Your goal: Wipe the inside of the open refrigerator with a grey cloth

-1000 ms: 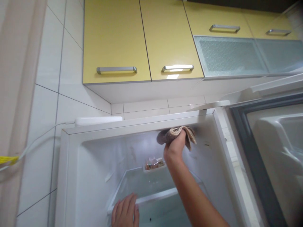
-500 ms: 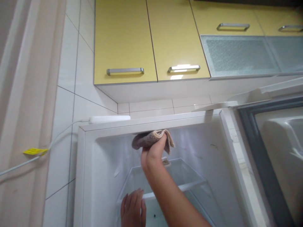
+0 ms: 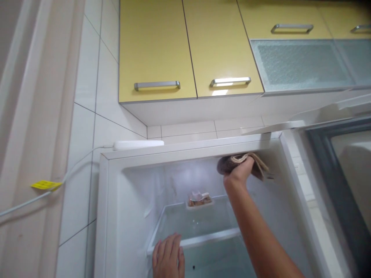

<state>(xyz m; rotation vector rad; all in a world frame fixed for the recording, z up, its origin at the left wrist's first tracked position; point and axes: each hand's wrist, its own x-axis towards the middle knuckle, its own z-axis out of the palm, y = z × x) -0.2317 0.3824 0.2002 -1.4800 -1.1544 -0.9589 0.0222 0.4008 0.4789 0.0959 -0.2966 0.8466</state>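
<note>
A folded brown cloth (image 3: 228, 165) is gripped in my right hand (image 3: 239, 172), pressed up against the ceiling of the open fridge (image 3: 130, 193), near its right side. My left hand (image 3: 168, 256) rests with fingers extended at the front edge of the glass shelf (image 3: 208, 237), toward its left end. Nothing shows in that hand. A small clear container (image 3: 199, 200) with brownish contents sits at the back of the shelf.
The fridge door (image 3: 333, 185) stands open on the right. Yellow cabinets (image 3: 156, 46) with metal handles hang above. A white flat device (image 3: 138, 144) lies on the fridge top, its cable (image 3: 78, 162) with a yellow tag (image 3: 46, 185) running left past a curtain (image 3: 31, 116).
My right hand has moved the cloth rightward along the fridge ceiling, uncovering the container at the back. My left hand stays by the shelf edge. The view has shifted slightly.
</note>
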